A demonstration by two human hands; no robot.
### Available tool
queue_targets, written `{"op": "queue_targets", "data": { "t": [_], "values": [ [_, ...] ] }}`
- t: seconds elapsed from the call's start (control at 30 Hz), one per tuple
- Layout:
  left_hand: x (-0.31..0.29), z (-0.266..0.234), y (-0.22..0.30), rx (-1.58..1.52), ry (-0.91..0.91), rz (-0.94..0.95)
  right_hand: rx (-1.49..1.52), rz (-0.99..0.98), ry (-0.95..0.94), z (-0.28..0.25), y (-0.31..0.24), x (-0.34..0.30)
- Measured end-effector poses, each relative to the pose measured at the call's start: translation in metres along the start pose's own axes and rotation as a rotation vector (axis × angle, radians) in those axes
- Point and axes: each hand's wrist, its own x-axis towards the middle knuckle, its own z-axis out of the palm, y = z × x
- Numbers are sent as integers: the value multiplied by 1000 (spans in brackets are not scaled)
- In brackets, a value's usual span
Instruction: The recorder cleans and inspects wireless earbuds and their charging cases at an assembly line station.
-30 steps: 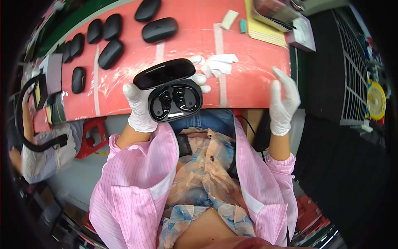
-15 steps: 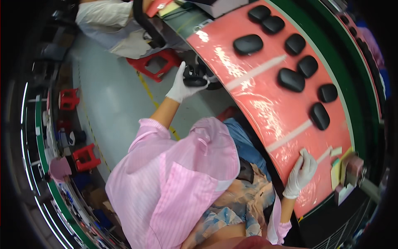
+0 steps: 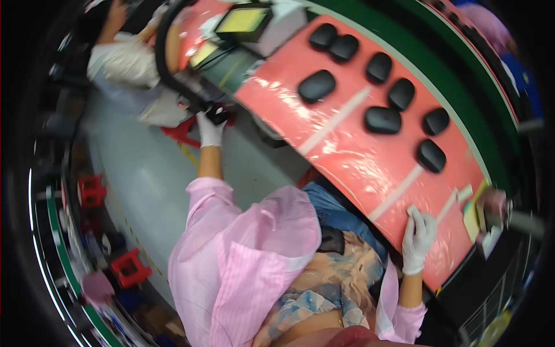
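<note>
Gloved in white, my left hand (image 3: 209, 132) is stretched out over the floor beyond the table's left edge. It is closed on a black rounded object (image 3: 218, 114), partly hidden by fingers and blur. That object sits right by the lower end of a thick black curved tube (image 3: 163, 49); whether they touch I cannot tell. My right hand (image 3: 421, 240), also in a white glove, rests low over the red table mat (image 3: 352, 179). Its fingertips pinch a small pale piece (image 3: 411, 209). Several black rounded cases (image 3: 383, 120) lie scattered on the mat beyond.
A green belt (image 3: 462, 81) runs along the table's far side. Yellow pads (image 3: 474, 214) and a metal bar stand at the right edge. Another person (image 3: 124, 63) sits at upper left near a red stool (image 3: 182, 132) and a box (image 3: 243, 22) with a yellow top.
My left hand has moved left and away with the black object, toward the tube's end. The right hand keeps its pinch near the same spot on the mat. The whole view has shifted.
</note>
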Motion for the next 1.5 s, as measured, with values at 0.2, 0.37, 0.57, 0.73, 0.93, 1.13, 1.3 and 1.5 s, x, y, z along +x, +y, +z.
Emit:
{"op": "queue_targets", "data": {
  "t": [0.2,0.37,0.57,0.73,0.93,1.13,1.3,1.5],
  "values": [
    [-61,6,10,-176,-41,-242,-97,95,291,-83,42,42],
    [-184,51,28,251,-1146,-757,-276,395,522,-173,125,57],
    [-267,149,-2,115,-1297,-614,-513,306,138,-176,162,85],
    [-338,264,-47,179,-1031,-399,-515,263,124,-189,176,74],
    [-375,296,-80,85,-1142,-427,170,-104,271,-127,46,67],
    [-386,296,-90,133,-1294,-395,249,-244,118,-91,-16,50],
    [-390,292,-94,144,-1286,-470,259,-151,237,-87,-11,40],
    [-383,287,-95,367,-1372,-317,26,-303,121,-84,-8,39]
  ]
}}
